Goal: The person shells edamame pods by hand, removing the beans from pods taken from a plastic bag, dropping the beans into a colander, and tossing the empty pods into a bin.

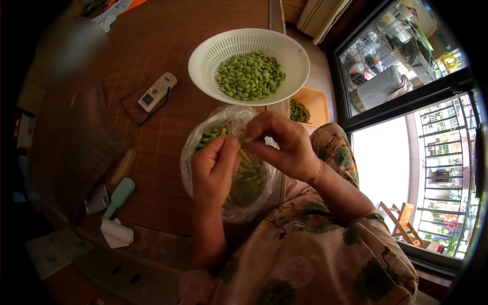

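Note:
Above a clear plastic bag [188, 157] full of green bean pods [250, 178], my two hands meet with closed fingertips. A small green bean pod [247, 140] shows between them, mostly covered by the fingers. My left hand [213, 165] pinches at its left side, thumb on top. From the right, my right hand [287, 142] grips it between thumb and curled fingers. Just beyond the bag stands a white colander [201, 63] with slotted sides, holding a heap of shelled green beans [249, 76].
On the brown table [162, 168] lie a white remote control [157, 91] and a pair of glasses [133, 118]. A mint-green handled object [120, 195] and a white roll [118, 233] are at the left. An orange bin [316, 104] with pods or husks stands below the table's right edge.

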A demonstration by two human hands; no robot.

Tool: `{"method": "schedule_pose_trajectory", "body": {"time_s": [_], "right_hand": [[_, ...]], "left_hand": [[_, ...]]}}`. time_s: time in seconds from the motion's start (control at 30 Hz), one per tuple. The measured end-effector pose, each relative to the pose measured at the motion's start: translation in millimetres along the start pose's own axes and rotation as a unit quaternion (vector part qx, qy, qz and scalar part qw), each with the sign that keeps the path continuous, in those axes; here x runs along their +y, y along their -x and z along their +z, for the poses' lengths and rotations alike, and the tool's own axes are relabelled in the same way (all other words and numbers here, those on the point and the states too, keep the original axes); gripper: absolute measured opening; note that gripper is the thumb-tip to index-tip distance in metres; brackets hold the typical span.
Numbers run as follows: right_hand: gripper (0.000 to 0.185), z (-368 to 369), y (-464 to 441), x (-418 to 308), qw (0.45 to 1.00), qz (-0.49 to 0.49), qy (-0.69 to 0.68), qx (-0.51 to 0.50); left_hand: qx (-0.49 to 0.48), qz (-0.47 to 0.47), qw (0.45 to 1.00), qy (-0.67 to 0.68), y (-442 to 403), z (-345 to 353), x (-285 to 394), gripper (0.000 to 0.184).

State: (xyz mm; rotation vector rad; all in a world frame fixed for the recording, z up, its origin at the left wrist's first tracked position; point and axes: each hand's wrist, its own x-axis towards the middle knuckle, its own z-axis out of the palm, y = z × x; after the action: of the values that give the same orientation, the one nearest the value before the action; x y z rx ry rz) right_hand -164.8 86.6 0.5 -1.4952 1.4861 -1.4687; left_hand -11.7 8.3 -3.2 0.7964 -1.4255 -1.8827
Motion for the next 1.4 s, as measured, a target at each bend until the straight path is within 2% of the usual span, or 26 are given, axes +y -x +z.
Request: {"method": "schedule_pose_trajectory", "body": {"time_s": [0.13, 0.27, 0.4, 0.5, 0.6, 0.8, 1.0, 1.1, 1.23, 1.3, 1.4], "right_hand": [[0.021, -0.9, -2.7, -5.7, 0.998, 0.029, -0.053, 0.014], [0.017, -10.8, -14.7, -0.5, 0.993, 0.053, -0.059, 0.087], [0.012, -27.3, -31.8, 9.2, 0.990, 0.038, 0.024, 0.136], [0.015, -43.6, -48.9, 17.5, 0.977, 0.079, 0.125, 0.154], [0.020, -53.4, -58.2, 30.1, 0.961, 0.026, 0.231, 0.149], [0.016, -32.9, -44.3, 21.7, 0.971, 0.025, 0.142, 0.188], [0.016, -38.9, -48.7, 52.2, 0.963, -0.046, 0.176, 0.200], [0.015, -36.1, -42.9, 37.6, 0.966, -0.028, 0.162, 0.198], [0.011, -26.6, -21.1, 24.8, 0.991, 0.073, 0.028, 0.107], [0.013, -20.6, -13.3, 29.5, 0.990, 0.050, 0.129, -0.009], [0.021, -0.8, -2.8, 63.5, 0.962, -0.014, 0.269, -0.038]], "left_hand": [[-0.004, -0.001, 1.000, 0.005, -0.7, -2.3, 0.1, 0.026], [-0.014, 0.002, 1.000, -0.004, -1.3, -4.0, 4.0, 0.028], [-0.025, 0.005, 1.000, -0.017, -1.3, -6.4, 5.7, 0.029], [-0.027, -0.005, 0.999, -0.022, 0.2, -6.1, 8.6, 0.031], [-0.023, 0.002, 0.999, -0.023, 0.0, -5.9, 9.1, 0.031], [-0.027, 0.010, 1.000, -0.006, -1.9, -8.0, 5.0, 0.030], [-0.039, 0.002, 0.999, -0.005, -1.6, -6.9, 5.4, 0.030], [-0.017, 0.019, 1.000, 0.016, -3.2, -7.4, -1.4, 0.027], [0.046, 0.037, 0.996, 0.069, -6.0, -10.5, -2.3, 0.027], [0.075, 0.036, 0.991, 0.108, -6.5, -12.8, -0.2, 0.027], [0.053, 0.041, 0.993, 0.097, -5.9, -14.0, 3.9, 0.027]]}}
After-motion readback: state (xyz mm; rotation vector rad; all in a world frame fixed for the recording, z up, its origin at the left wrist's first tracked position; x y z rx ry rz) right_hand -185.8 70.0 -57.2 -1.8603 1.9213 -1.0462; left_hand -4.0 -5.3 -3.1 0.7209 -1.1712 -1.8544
